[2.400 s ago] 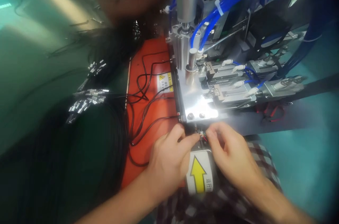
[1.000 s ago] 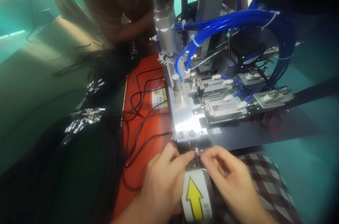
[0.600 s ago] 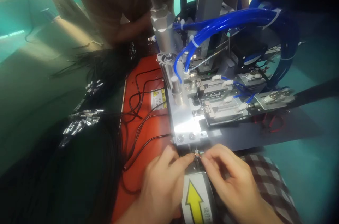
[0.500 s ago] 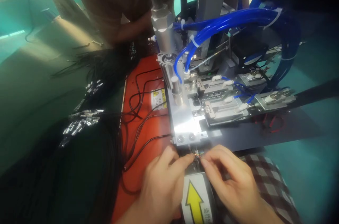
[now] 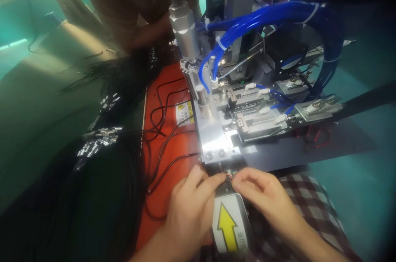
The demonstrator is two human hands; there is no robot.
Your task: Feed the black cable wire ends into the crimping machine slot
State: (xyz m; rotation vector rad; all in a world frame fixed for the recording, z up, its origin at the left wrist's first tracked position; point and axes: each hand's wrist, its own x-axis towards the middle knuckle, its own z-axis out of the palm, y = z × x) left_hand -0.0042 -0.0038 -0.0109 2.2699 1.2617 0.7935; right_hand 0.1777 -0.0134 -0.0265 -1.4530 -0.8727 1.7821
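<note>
Still at the fine wires (image 5: 229, 175), just beyond arrow label (image 5: 228, 229).
Right hand (image 5: 266, 191) angled further outward, pinching them; left hand (image 5: 190, 200): can't tell grip.

The person has two bare hands, one left hand (image 5: 193, 202) and one right hand (image 5: 266, 196). At their fingertips are several thin coloured wires (image 5: 229, 175), too small to count. Between the wrists sits one arrow label (image 5: 228, 225). Beyond the left hand lie one warning label (image 5: 185, 113), at least five black cables (image 5: 173, 161) and one red surface (image 5: 184, 163); farther left are two clusters of silver tips (image 5: 100, 140). Just ahead of both hands are two front bolts (image 5: 209, 156), and beyond the right hand at least four white fittings (image 5: 264, 110) and one blue hose bundle (image 5: 256, 20)
</note>
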